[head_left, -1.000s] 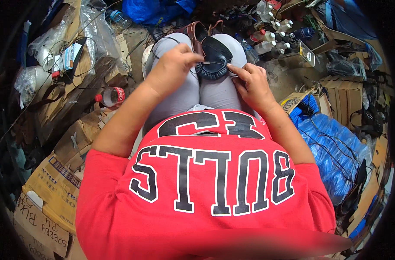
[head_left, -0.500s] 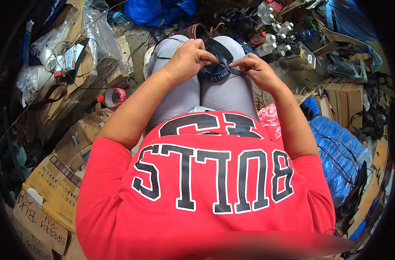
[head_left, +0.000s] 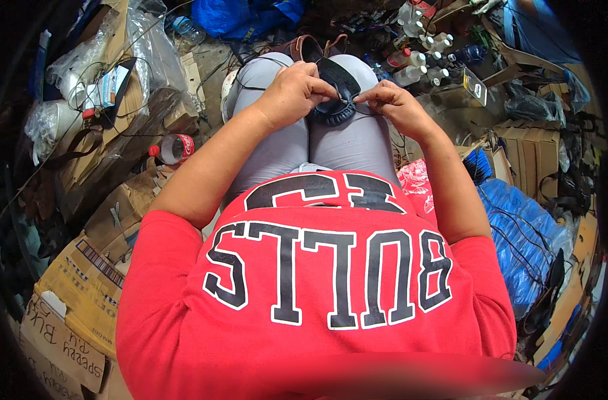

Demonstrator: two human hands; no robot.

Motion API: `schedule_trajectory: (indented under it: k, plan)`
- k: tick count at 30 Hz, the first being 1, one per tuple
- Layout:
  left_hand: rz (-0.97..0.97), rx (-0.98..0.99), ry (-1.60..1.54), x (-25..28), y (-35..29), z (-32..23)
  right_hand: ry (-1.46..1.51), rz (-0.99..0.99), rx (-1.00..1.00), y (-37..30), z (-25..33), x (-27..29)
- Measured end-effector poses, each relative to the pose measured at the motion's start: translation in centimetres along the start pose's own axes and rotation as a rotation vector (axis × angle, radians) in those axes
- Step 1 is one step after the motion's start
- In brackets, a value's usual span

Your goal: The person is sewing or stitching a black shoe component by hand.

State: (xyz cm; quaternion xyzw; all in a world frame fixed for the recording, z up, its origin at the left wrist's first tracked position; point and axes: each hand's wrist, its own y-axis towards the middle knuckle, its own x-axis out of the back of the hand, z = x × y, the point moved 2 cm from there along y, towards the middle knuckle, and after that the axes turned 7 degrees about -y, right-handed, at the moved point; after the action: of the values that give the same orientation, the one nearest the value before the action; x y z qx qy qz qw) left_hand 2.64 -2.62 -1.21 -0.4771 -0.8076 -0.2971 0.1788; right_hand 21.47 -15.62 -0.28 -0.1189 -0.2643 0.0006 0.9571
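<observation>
Across my grey-trousered thighs lies a black shoe (head_left: 334,115) with a ridged, puckered toe edge toward me. My left hand (head_left: 292,92) is closed in a pinch over its left side, fingertips at the toe opening. From the right, my right hand (head_left: 396,109) pinches with thumb and forefinger just beside the shoe's edge. A tiny pale glint shows between the two sets of fingertips, too small to name. Thin black cord (head_left: 245,87) loops over my left knee and runs up to the left hand.
Plastic bottles (head_left: 410,75) stand in a cluster beyond my right knee. A bottle with a red cap (head_left: 177,149) lies left of my thigh. Flattened cardboard (head_left: 84,287) and clear plastic bags (head_left: 150,60) fill the left; blue plastic wrap (head_left: 524,233) lies at right. Brown footwear (head_left: 307,48) rests past my knees.
The shoe and both hands have shifted very slightly to the right. Both hands keep their pinch at the toe edge.
</observation>
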Motion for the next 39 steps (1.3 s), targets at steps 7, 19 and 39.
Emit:
schedule_trajectory:
  k: [7,19,39]
  plan:
    - [0.100,-0.009,-0.111,-0.5,1.3,0.8,0.054,0.058,0.009,0.4,-0.7,0.0]
    - [0.037,0.178,-0.045,0.0,-0.5,-0.3,0.294,-0.005,-0.157,-1.1,0.5,-1.1]
    - [0.207,0.149,0.173,0.4,1.9,-2.3,0.230,0.016,-0.092,0.4,0.2,-0.6]
